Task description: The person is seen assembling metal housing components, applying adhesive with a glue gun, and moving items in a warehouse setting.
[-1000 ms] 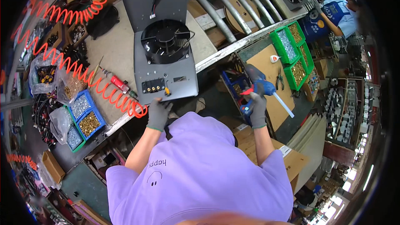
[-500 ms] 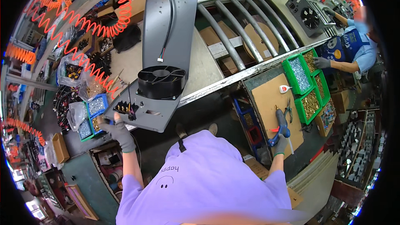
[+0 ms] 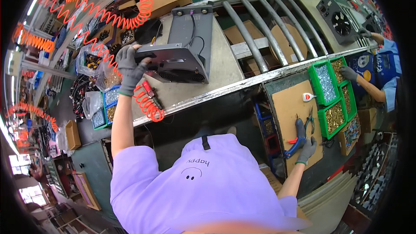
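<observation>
I have the left hand [image 3: 131,67] closed at the left end of the grey metal housing [image 3: 175,55], thumb and fingers bent about the edge. The housing stands on the bench, left of centre; its near plate is raised and tilted, and its far plate lies back on the bench with a dark cable [image 3: 193,28] along it. A round fan [image 3: 182,76] shows low on the near plate.

I record the right hand [image 3: 307,150] as loosely open, fingers part bent, with nothing in it that I can see. It is just beside the blue glue gun [image 3: 300,129]; I cannot confirm contact.

Findings of risk: I see only one hand on the housing, at one end, so a slip of the glove could let the raised plate drop or twist onto the fan. The red power driver [image 3: 148,89] and its coiled red hose [image 3: 149,108] lie close by on the near side; a swing of the plate could knock or snag them. A pull on the cable could strain it.

On the right, I judge that the gun, if hot, could mark the cardboard [image 3: 288,104] or the pliers [image 3: 310,122] beside it. Farther right, a co-worker's hand [image 3: 348,73] is at the green bins [image 3: 321,119], where a careless reach could collide.
</observation>
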